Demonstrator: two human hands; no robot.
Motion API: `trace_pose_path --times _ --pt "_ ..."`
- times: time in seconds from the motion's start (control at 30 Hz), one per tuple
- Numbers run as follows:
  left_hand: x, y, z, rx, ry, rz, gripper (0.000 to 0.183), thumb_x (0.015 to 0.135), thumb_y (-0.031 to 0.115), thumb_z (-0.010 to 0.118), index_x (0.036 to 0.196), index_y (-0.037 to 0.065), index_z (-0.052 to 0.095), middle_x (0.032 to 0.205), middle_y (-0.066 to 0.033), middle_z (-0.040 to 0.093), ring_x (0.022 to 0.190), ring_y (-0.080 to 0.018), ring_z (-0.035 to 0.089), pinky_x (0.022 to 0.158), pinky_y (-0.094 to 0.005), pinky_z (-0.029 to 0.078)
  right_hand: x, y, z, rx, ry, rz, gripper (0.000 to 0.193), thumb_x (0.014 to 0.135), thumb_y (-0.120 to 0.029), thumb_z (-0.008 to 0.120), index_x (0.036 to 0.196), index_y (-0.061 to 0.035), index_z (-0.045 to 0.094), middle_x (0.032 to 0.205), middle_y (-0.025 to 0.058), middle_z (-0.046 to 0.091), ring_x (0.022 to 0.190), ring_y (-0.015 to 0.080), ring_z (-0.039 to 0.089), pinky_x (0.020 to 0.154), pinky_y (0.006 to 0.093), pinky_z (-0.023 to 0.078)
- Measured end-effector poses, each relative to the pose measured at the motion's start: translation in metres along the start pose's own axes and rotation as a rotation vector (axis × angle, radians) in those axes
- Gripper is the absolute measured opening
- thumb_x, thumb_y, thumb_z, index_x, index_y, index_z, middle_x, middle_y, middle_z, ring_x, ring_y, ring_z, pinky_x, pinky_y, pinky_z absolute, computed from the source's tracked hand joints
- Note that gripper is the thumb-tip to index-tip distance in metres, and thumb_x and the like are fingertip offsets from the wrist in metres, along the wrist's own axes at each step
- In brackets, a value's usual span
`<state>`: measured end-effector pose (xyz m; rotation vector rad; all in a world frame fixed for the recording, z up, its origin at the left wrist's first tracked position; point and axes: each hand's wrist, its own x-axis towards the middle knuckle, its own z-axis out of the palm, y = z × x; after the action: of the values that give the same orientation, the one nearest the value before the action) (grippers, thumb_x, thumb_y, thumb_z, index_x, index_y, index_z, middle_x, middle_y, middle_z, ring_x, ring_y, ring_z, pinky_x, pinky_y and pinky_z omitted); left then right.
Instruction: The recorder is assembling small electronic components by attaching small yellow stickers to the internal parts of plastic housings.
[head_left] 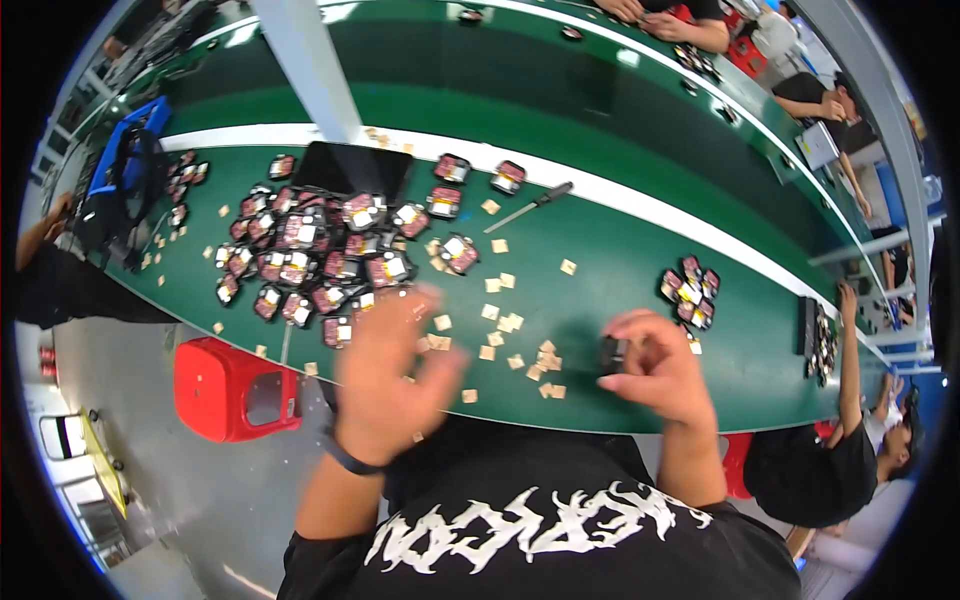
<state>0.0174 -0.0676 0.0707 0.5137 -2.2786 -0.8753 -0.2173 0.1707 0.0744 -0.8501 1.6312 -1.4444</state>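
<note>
Green bench (620, 245), backed by white strip (640, 208). Dark devices (303, 230) heaped at left. Left hand (390, 370) blurred, fingers spread; contact cannot be told. Tan squares (487, 353) scattered between. Small black piece (610, 355) pinched by right hand (662, 367), well apart from left: single-piece handling judged underway, steady grip called for. Device cluster (690, 292) placed farther right.

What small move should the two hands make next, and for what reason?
Perhaps the left hand should take one beige square: the right hand already holds a small dark part, and several such squares lie between the two hands.
</note>
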Motion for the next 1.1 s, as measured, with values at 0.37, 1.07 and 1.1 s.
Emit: trace_pose_path --times 0.37,1.07,1.1 --pt "-0.038 0.026 0.094 -0.910 -0.441 -0.523 0.051 0.102 -0.004 0.057 0.151 0.000 0.045 0.126 -0.0099 0.064 0.102 -0.0137 0.066 0.088 -0.0287 0.058 0.007 0.030 0.041 0.171 0.049 0.239 0.014 0.097 -0.010 0.076 0.102 -0.0011 0.066 0.088 -0.0038 0.062 0.067 0.0019 0.049 0.058 0.0217 0.040" --pt "-0.036 0.036 0.098 -0.528 -0.321 -0.489 0.044 0.099 -0.004 0.057 0.142 -0.001 0.054 0.090 -0.0042 0.063 0.069 -0.0063 0.058 0.062 -0.0233 0.049 -0.009 0.007 0.033 -0.655 0.054 -0.078 0.011 0.097 -0.012 0.067 0.104 -0.0037 0.063 0.086 0.0173 0.068 0.078 0.0392 0.067 0.067 0.0473 0.052" --pt "-0.036 0.037 0.098 -0.528 -0.323 -0.490 0.044 0.099 -0.004 0.057 0.142 -0.001 0.054 0.090 -0.0042 0.063 0.069 -0.0063 0.058 0.062 -0.0233 0.049 -0.008 0.008 0.034 -0.701 0.017 -0.169 0.009 0.097 -0.011 0.066 0.103 -0.0039 0.064 0.087 0.0166 0.069 0.080 0.0394 0.068 0.069 0.0483 0.053"
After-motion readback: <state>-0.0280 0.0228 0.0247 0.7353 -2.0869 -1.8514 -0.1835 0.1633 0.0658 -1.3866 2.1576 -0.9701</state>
